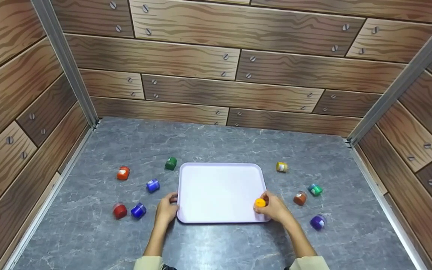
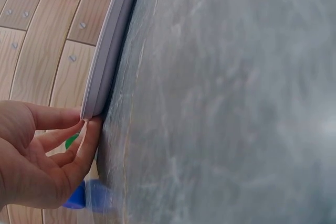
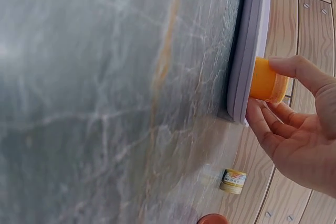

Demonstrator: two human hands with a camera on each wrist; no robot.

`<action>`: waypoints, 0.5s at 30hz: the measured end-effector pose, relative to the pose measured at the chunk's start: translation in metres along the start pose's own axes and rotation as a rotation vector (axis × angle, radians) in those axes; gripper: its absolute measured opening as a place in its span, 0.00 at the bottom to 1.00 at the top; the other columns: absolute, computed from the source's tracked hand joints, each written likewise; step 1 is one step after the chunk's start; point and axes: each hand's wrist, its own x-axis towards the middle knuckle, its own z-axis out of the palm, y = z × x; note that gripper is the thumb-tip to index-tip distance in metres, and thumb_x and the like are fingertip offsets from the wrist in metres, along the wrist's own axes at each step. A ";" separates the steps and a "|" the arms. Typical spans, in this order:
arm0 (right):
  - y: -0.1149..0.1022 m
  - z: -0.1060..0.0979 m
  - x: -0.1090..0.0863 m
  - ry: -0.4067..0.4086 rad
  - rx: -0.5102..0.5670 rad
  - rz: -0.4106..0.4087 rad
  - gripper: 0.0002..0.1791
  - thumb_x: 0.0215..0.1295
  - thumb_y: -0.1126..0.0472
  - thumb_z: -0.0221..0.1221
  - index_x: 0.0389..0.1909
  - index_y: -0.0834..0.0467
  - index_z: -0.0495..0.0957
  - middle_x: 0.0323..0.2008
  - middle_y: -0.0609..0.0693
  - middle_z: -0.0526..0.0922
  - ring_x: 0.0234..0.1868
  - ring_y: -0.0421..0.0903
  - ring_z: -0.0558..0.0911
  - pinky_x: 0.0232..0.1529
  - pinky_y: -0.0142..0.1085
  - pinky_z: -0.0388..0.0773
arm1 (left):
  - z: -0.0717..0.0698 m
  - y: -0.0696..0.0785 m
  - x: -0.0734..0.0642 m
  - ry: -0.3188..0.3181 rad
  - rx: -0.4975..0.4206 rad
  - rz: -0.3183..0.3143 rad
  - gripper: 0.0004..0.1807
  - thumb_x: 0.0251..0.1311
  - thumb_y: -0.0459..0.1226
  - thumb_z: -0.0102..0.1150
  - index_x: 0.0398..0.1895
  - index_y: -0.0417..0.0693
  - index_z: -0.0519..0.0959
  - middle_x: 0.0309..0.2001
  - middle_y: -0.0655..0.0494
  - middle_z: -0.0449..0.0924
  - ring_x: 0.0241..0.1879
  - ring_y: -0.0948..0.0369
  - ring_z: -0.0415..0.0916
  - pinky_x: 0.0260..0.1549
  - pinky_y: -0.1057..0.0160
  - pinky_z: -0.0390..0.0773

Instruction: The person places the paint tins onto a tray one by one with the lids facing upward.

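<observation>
orange jar [image 1: 260, 203] is pinched by the right hand [image 1: 274, 207]; from that wrist, the tray [image 1: 218, 195] hides its base. the left hand [image 1: 166, 209] pinches the tray's edge.

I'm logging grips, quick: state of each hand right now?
Left hand: closed, pinching the tray at its edge.
Right hand: closed, holding the orange jar.
</observation>
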 end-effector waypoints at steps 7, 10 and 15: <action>0.001 0.000 -0.005 -0.011 -0.046 -0.072 0.18 0.42 0.64 0.69 0.30 0.60 0.69 0.23 0.47 0.71 0.25 0.42 0.70 0.25 0.34 0.69 | 0.000 -0.001 0.000 0.018 0.006 0.022 0.22 0.42 0.23 0.53 0.47 0.31 0.75 0.36 0.43 0.80 0.40 0.47 0.75 0.38 0.53 0.71; 0.001 0.000 -0.006 -0.015 -0.065 -0.085 0.17 0.42 0.64 0.68 0.29 0.59 0.69 0.23 0.47 0.70 0.24 0.42 0.70 0.24 0.34 0.68 | 0.000 -0.001 0.001 0.021 0.009 0.017 0.22 0.42 0.23 0.53 0.47 0.31 0.76 0.36 0.44 0.80 0.40 0.46 0.75 0.38 0.52 0.71; 0.000 0.001 -0.007 -0.040 -0.065 -0.072 0.16 0.43 0.65 0.67 0.30 0.59 0.69 0.22 0.47 0.70 0.23 0.43 0.70 0.23 0.34 0.70 | 0.000 -0.001 0.001 0.012 0.001 0.004 0.23 0.42 0.23 0.53 0.48 0.31 0.75 0.36 0.44 0.80 0.41 0.47 0.74 0.40 0.53 0.70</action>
